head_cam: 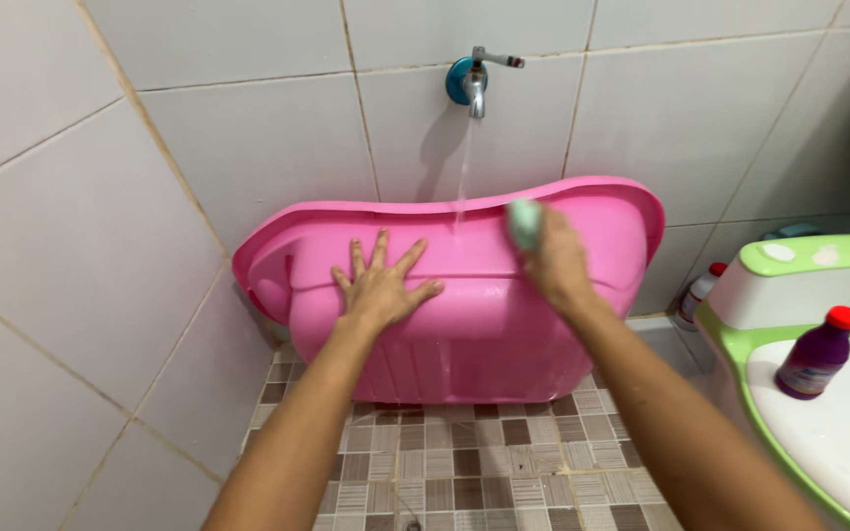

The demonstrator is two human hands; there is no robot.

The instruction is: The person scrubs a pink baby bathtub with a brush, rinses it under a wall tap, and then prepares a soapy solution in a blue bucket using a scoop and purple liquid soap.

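Green sponge (pixel 523 222) within right-hand fingers (pixel 547 234)

Home bathroom: tiled walls (pixel 248 138), wall tap (pixel 474 79).

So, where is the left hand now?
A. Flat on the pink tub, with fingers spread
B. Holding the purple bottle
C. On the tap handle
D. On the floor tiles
A: the left hand lies flat with spread fingers on the upturned pink tub, while the right hand holds a pale green sponge near the tub's rim under the running tap.
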